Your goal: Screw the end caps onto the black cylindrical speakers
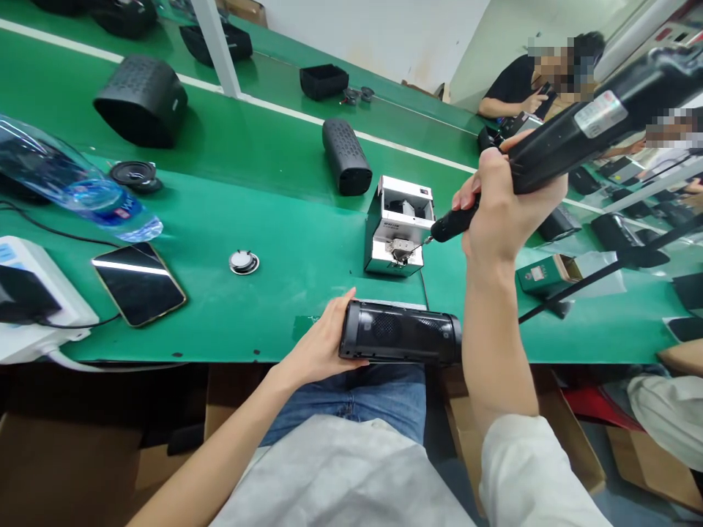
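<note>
My left hand (321,342) grips the left end of a black cylindrical speaker body (400,333) lying on its side at the near edge of the green table (285,241). My right hand (502,208) is wrapped round a black electric screwdriver (582,128). Its bit tip touches the front opening of a small white and silver screw feeder box (399,225) just behind the speaker.
A phone (138,282), a water bottle (66,187), a white power strip (33,300) and a small round part (244,261) lie at left. Black speaker housings (346,156) (143,99) stand farther back. A green box (541,277) sits at right. Other people sit at far right.
</note>
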Motion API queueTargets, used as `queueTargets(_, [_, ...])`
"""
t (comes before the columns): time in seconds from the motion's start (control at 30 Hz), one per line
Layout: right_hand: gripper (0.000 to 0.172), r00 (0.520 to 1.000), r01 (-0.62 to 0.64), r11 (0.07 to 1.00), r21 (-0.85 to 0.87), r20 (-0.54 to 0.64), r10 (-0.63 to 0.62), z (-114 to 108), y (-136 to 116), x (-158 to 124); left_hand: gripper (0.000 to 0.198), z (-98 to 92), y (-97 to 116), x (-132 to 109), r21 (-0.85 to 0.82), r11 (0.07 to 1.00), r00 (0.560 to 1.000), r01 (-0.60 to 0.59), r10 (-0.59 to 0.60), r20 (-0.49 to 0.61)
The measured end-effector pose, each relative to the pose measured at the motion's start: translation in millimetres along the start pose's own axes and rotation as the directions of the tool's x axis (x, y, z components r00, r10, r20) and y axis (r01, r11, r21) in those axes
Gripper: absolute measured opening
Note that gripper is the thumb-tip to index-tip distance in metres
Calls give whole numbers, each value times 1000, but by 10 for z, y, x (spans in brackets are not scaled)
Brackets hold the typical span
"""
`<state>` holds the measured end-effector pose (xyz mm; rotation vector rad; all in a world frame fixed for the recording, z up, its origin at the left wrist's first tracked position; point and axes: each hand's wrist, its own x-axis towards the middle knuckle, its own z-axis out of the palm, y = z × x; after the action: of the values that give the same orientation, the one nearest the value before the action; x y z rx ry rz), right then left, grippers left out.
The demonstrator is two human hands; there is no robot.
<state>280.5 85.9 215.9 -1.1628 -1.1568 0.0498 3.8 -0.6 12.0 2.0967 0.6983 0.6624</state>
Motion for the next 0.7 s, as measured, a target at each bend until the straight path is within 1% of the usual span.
queueTargets(0.13, [65, 999, 24, 998, 63, 27, -26, 8, 51, 74, 143, -6, 7, 12, 2, 1000, 1000, 1, -1, -1])
queueTargets(0.17, [66, 997, 46, 995, 88, 56, -51, 14, 55, 105, 143, -9, 8, 15, 5, 1000, 1000, -1, 1, 1])
queueTargets(0.2, [67, 989, 74, 989, 127, 117, -89, 26, 55, 136, 144, -13, 9, 18, 9, 1000, 1000, -5, 5, 4])
queueTargets(0.23, [67, 969, 97, 979, 177, 208, -134, 47, 53, 166, 144, -16, 9, 20, 12, 1000, 1000, -10, 10, 6])
queueTargets(0.27, [63, 937, 111, 965, 236, 299, -181, 80, 51, 191, 145, -19, 8, 20, 16, 1000, 1000, -16, 16, 7])
queueTargets(0.3, [54, 903, 117, 945, 305, 363, -229, 125, 53, 210, 145, -21, 6, 21, 19, 1000, 1000, -22, 22, 6])
queueTargets(0.33, [42, 878, 120, 921, 371, 393, -273, 180, 62, 226, 145, -21, 3, 20, 21, 999, 1000, -28, 28, 2])
queueTargets(0.37, [31, 873, 130, 895, 426, 379, -307, 244, 80, 238, 145, -20, -1, 20, 22, 999, 1000, -31, 31, -2])
queueTargets(0.4, [25, 887, 161, 869, 468, 317, -335, 309, 106, 249, 145, -18, -5, 19, 23, 999, 999, -32, 33, -7])
queueTargets(0.43, [25, 906, 209, 850, 484, 232, -355, 370, 140, 262, 145, -14, -8, 19, 23, 999, 999, -33, 33, -11])
queueTargets(0.5, [34, 929, 320, 840, 438, 30, -369, 455, 211, 291, 144, -8, -10, 19, 22, 999, 999, -37, 38, -18])
queueTargets(0.57, [44, 933, 360, 875, 323, -128, -337, 474, 256, 306, 144, -3, -10, 21, 21, 999, 999, -48, 49, -24])
queueTargets(0.63, [50, 936, 331, 915, 230, -204, -287, 444, 256, 281, 146, -1, -11, 26, 22, 998, 998, -59, 59, -26])
queueTargets(0.7, [48, 935, 320, 927, 194, -224, -276, 405, 214, 210, 148, 1, -13, 33, 28, 997, 997, -70, 71, -25])
